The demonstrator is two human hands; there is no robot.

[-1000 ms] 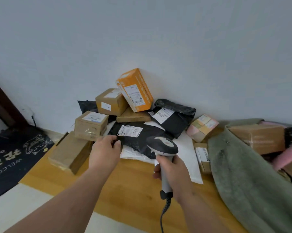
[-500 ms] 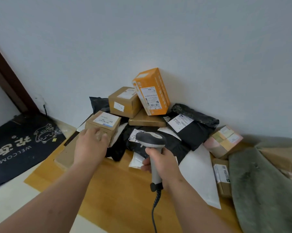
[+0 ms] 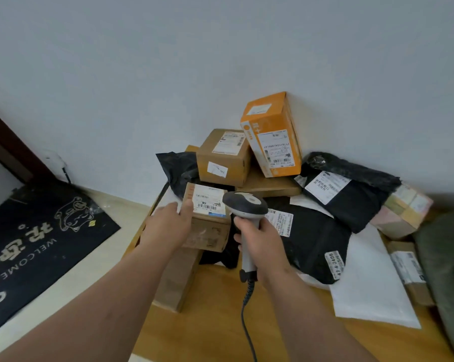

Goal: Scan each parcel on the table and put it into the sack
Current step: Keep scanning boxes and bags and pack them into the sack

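Nearest you: bare wooden table, scanner cord trailing down toward you. Your right hand is wrapped round the grip of the scanner, fingers curled tight on the handle. The scanner head sits just right of the small brown box, level with its top face.

Your left hand is on that same box, thumb hooked over the top left edge beside the label, fingers round the left side where you cannot see them; it looks like a grip rather than a resting touch. So the two hands flank the box, close together, left hand touching, scanner hand alongside.

The relation that matters: the barcode faces up and runs left to right, directly ahead of the left hand and just left of the scanner's nose. The window seems to point past the label (hard to tell from above), so you probably need to tilt the head down and left.

Since a second ago: the left hand has left the black mailer and closed on the box, and the scanner has swung left with it.

Beyond: a second brown box, the orange box leaning on the wall, more black bags. The sack lies at far right, well apart from the box.
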